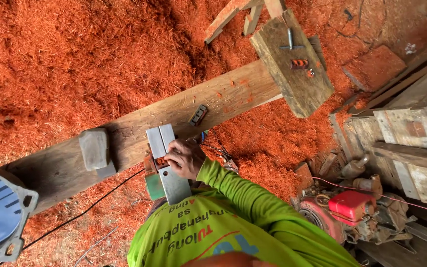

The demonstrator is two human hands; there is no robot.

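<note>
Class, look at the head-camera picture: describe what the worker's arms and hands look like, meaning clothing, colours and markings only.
Only one arm shows clearly. It wears a long, bright lime-green sleeve that reaches the wrist, creased along the forearm, part of a shirt with red and blue printed lettering on the body. The right hand is bare: no glove, ring or watch visible. The left hand cannot be seen.

One long plank (174,116), one grey block (94,147), one red engine (344,210) — and one hand (186,158) showing

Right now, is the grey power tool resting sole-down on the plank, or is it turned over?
Turned over: the power tool shows its flat metal sole upward at the plank edge, the hand on it.
</note>
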